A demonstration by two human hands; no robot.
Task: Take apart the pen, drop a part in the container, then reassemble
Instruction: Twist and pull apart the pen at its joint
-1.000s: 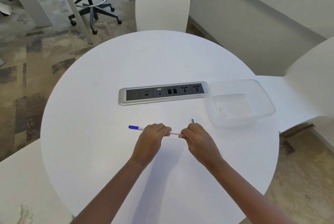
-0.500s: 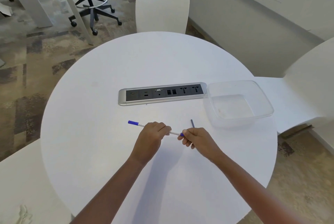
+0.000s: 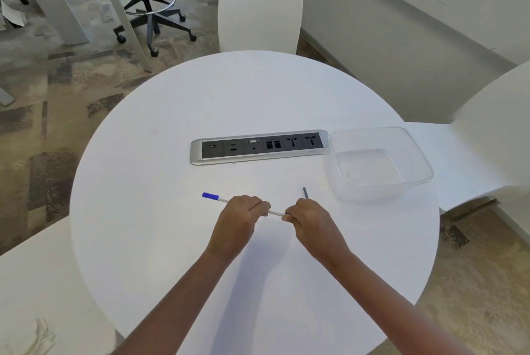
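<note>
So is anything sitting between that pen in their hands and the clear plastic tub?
Nothing visible. The white pen with blue ends is held in both hands above bare white round table, and the empty clear plastic tub sits farther back on the right, unobstructed.

A round white table (image 3: 177, 131) is seen in the middle. A long silver power strip (image 3: 259, 147) with black sockets is set into its top. A white chair (image 3: 259, 13) is placed at the far side of the table. Another white chair (image 3: 487, 136) is seen at the right, and part of a third white chair (image 3: 34, 283) at the lower left. A black stool on wheels (image 3: 149, 10) is seen far back, on a brown patchy carpet (image 3: 34, 114). A pale wall (image 3: 401, 19) is seen behind.
</note>
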